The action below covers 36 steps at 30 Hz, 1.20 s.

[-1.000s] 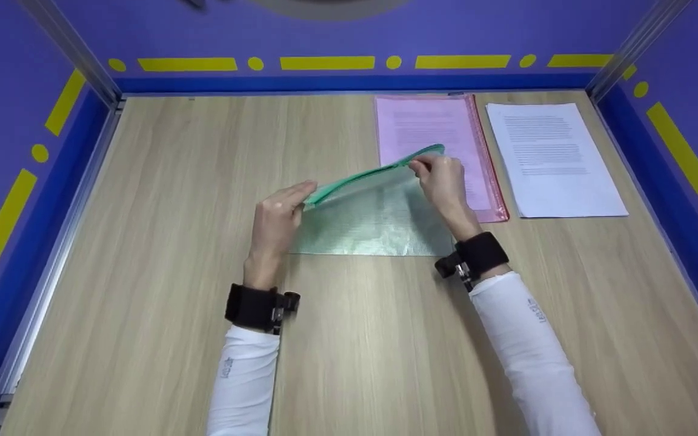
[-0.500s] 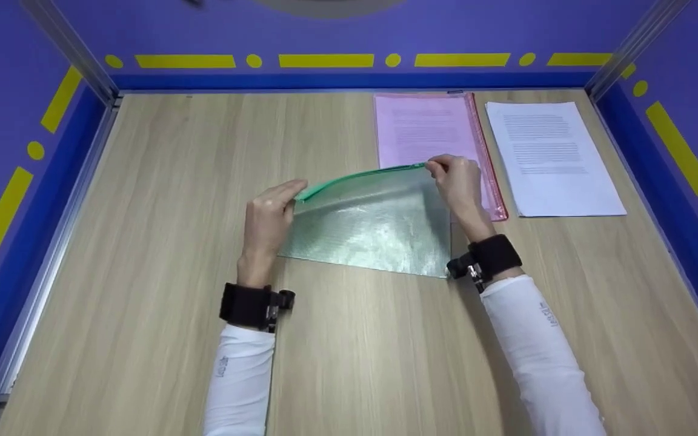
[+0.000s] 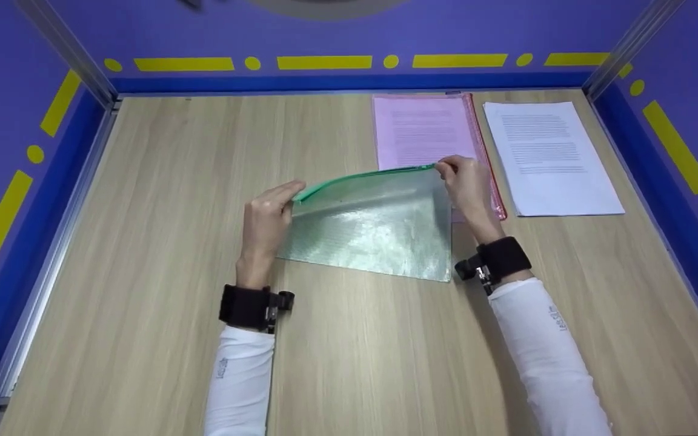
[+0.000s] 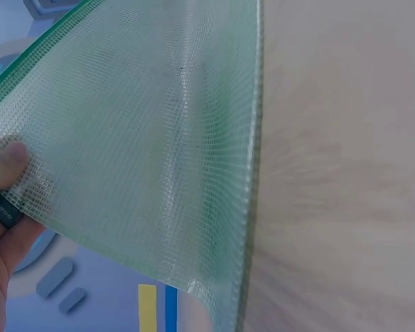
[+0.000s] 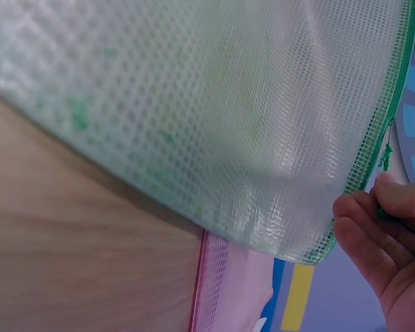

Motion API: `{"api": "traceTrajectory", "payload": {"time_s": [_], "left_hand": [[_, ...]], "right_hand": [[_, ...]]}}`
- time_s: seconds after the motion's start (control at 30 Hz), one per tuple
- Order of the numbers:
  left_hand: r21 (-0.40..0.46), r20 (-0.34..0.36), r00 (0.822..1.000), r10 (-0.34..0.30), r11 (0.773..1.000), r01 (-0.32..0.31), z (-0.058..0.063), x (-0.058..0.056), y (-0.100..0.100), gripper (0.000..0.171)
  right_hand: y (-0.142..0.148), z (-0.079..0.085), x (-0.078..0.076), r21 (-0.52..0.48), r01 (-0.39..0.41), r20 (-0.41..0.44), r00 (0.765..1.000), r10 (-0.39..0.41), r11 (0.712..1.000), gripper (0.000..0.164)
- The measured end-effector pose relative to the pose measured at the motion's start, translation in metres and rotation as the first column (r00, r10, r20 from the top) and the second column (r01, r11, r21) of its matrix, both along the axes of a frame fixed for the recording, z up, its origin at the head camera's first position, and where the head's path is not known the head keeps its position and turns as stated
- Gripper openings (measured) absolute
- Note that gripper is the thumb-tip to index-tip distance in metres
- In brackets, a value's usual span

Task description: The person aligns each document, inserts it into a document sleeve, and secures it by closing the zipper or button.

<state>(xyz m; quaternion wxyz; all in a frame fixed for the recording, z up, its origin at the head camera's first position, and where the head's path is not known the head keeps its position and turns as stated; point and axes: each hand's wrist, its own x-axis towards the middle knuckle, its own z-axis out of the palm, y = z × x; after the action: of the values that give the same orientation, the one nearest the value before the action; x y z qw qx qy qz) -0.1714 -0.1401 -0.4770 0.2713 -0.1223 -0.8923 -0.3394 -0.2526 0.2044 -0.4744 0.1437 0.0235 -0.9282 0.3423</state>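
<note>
Left hand (image 3: 266, 221) pinches a translucent green, rectangular mesh-plastic zip pouch (image 3: 373, 233) at its upper left corner; right hand (image 3: 467, 186), fingers curled, grips its upper right end.

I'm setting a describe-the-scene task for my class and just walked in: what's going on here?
A person holds a green mesh pouch above a wooden table, its green edge raised. The left hand grips one end of that edge, and the right hand pinches at the other. Whether the pouch is open, I can't tell. Farther back lies a pink pouch with printed text showing through; right of it are printed sheets.
</note>
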Motion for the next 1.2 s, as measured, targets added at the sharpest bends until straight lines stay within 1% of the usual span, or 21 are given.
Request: {"api": "traceTrajectory", "payload": {"time_s": [0.13, 0.2, 0.37, 0.53, 0.63, 0.83, 0.9, 1.07, 1.2], "left_hand": [[0.021, -0.036, 0.999, 0.019, 1.000, -0.018, 0.000, -0.001, -0.006, 0.031], [0.028, -0.043, 0.999, 0.026, 0.999, -0.025, 0.000, -0.001, -0.009, 0.031], [0.040, -0.015, 0.999, 0.031, 0.999, -0.030, 0.001, -0.001, -0.012, 0.032], [0.071, 0.008, 0.999, 0.042, 0.997, -0.043, 0.001, -0.001, -0.015, 0.031], [0.078, 0.013, 0.999, 0.038, 0.996, -0.039, 0.001, -0.002, -0.016, 0.029], [0.103, 0.006, 0.998, 0.065, 0.993, -0.066, 0.003, -0.001, -0.018, 0.029], [0.110, -0.001, 0.997, 0.071, 0.991, -0.071, 0.003, -0.001, -0.017, 0.028], [0.108, -0.035, 0.996, 0.076, 0.992, -0.072, 0.004, -0.002, -0.013, 0.025], [0.121, -0.053, 0.996, 0.075, 0.990, -0.068, 0.004, -0.002, -0.010, 0.024]], "right_hand": [[0.014, -0.001, 0.001, 0.018, 0.020, -0.006, 1.000, -0.020, 1.000, 0.021], [0.022, -0.002, 0.002, 0.022, 0.030, 0.006, 1.000, -0.030, 0.999, 0.021], [0.038, -0.005, 0.001, 0.029, 0.058, 0.005, 0.998, -0.058, 0.998, 0.022], [0.044, -0.007, 0.002, 0.017, 0.077, 0.020, 0.997, -0.078, 0.997, 0.020], [0.045, -0.008, 0.001, 0.017, 0.086, 0.022, 0.996, -0.087, 0.996, 0.020], [0.050, -0.010, 0.000, 0.024, 0.120, 0.029, 0.992, -0.121, 0.993, 0.020], [0.052, -0.011, 0.000, 0.020, 0.118, 0.037, 0.992, -0.119, 0.993, 0.020], [0.055, -0.014, 0.001, 0.028, 0.071, 0.054, 0.996, -0.073, 0.997, 0.021], [0.052, -0.013, 0.001, 0.017, 0.020, 0.059, 0.998, -0.021, 1.000, 0.028]]}}
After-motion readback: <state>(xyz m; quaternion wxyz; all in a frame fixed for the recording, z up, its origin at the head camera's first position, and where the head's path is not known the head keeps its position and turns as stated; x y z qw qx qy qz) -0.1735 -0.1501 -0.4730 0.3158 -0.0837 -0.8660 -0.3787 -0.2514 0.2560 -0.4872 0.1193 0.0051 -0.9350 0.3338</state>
